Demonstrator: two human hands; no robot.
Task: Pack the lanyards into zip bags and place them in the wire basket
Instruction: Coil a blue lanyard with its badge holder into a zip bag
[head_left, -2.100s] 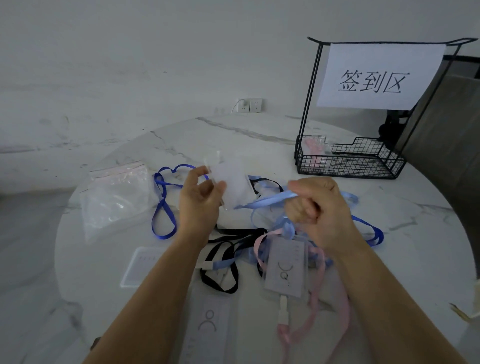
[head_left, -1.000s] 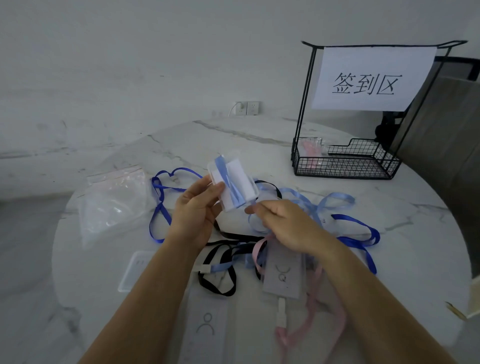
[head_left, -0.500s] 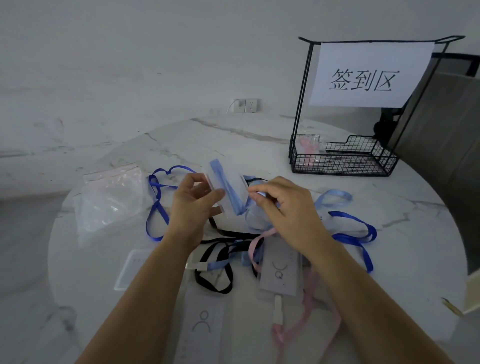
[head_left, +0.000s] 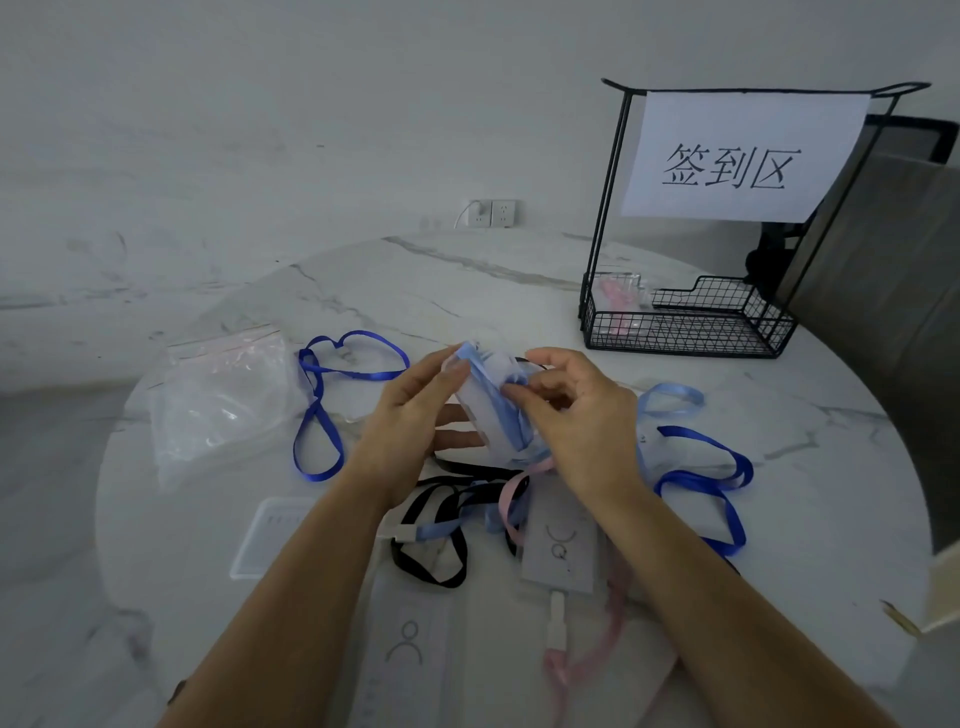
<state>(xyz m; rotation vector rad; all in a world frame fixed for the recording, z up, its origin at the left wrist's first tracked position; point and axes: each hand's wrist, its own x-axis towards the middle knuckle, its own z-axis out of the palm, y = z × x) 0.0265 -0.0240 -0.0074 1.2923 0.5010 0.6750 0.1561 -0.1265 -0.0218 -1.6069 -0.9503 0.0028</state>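
My left hand (head_left: 415, 415) holds a white badge card (head_left: 485, 405) with a light blue lanyard strap wound round it. My right hand (head_left: 576, 415) pinches that strap against the card. Both hands are above the middle of the round marble table (head_left: 519, 280). Below them lies a tangle of black (head_left: 431, 540), pink (head_left: 597, 644) and dark blue (head_left: 711, 483) lanyards with badge cards. A pile of clear zip bags (head_left: 223, 395) sits at the left. The black wire basket (head_left: 685, 322) stands at the back right with a packed pink bag (head_left: 618, 306) inside.
A paper sign (head_left: 737, 156) hangs on the basket's tall frame. Another dark blue lanyard (head_left: 332, 395) loops beside the zip bags. A clear badge sleeve (head_left: 270, 535) lies near the front left. A chair (head_left: 883, 312) stands behind the table at the right.
My right hand has wound the light blue strap around the card, coming from a pull to the right into contact with the card. The left hand kept holding the card and lowered slightly.
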